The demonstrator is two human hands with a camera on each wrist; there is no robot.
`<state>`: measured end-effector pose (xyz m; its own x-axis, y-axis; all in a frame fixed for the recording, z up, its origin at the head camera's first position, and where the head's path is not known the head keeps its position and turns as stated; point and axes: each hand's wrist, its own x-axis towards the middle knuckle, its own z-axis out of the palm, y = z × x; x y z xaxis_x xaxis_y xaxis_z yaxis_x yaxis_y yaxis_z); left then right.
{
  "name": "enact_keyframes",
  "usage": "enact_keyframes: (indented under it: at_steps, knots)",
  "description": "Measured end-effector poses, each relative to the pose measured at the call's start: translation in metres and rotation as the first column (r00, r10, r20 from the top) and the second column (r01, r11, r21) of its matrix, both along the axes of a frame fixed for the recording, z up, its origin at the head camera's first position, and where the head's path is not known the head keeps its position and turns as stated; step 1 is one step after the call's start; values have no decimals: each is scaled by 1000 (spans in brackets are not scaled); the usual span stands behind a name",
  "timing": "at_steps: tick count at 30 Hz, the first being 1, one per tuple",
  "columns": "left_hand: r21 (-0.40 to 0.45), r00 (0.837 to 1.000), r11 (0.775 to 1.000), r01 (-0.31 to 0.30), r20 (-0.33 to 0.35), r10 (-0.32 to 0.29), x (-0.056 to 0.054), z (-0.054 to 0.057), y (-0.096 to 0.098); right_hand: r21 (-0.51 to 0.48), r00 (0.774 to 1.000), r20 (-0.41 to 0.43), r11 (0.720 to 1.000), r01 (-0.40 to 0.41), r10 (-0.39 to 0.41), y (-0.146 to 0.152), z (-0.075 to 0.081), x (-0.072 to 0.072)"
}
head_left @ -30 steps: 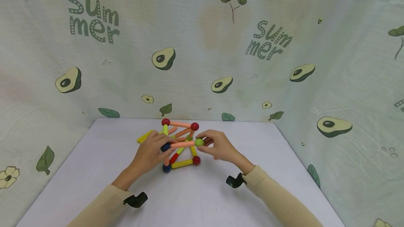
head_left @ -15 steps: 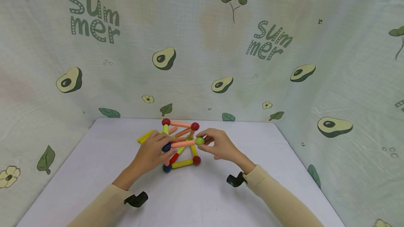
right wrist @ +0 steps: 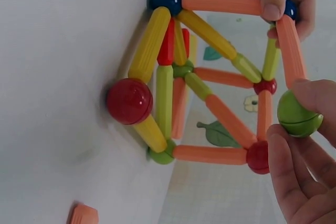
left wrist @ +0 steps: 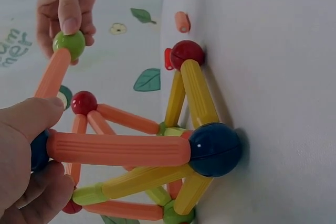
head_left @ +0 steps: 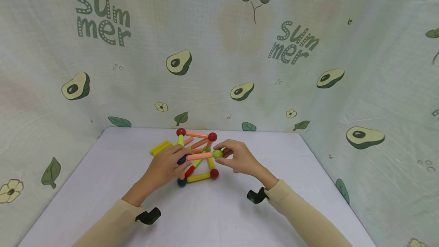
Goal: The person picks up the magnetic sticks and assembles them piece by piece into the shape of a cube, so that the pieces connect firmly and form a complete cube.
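— Who holds what, above the white tabletop (head_left: 219, 216)?
— A person's left hand (head_left: 167, 164) grips a glossy, dark-blue ball (head_left: 181, 159) between thumb and fingers; the right hand (head_left: 239, 157) pinches a shiny, seamed green ball (head_left: 217, 153).
— And between them?
— A grooved salmon rod (head_left: 200, 156) runs from ball to ball, at the raised near side of an angular frame (right wrist: 223, 77) of ribbed rods and smooth spheres.
— Behind?
— A fabric backdrop (head_left: 205, 29) printed with avocados.
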<state>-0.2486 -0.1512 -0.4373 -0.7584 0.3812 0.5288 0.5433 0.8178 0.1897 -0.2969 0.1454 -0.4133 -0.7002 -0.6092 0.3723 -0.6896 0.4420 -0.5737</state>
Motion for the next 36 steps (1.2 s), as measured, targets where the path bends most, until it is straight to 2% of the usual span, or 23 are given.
enact_keyframes:
  at_steps: [8, 17, 24, 29, 36]
  knots:
    - [37, 998, 999, 36, 48, -38, -2, 1, 1, 11, 1000, 13, 1000, 7, -7, 1, 1, 1]
    - [79, 994, 992, 101, 43, -104, -8, -3, 3, 18, 1000, 16, 1000, 6, -6, 6, 3, 3]
    - [74, 996, 995, 71, 50, -75, -5, -6, 1, 18, 998, 65, 1000, -21, 20, 1, -5, -1]
    - [82, 997, 995, 54, 43, -58, -2, -6, -3, 16, 994, 104, 999, -28, 26, -7, -13, -9]
    - [60, 998, 996, 62, 6, -63, 0, -7, -7, -18, 995, 88, 999, -40, 42, -15, -14, -21]
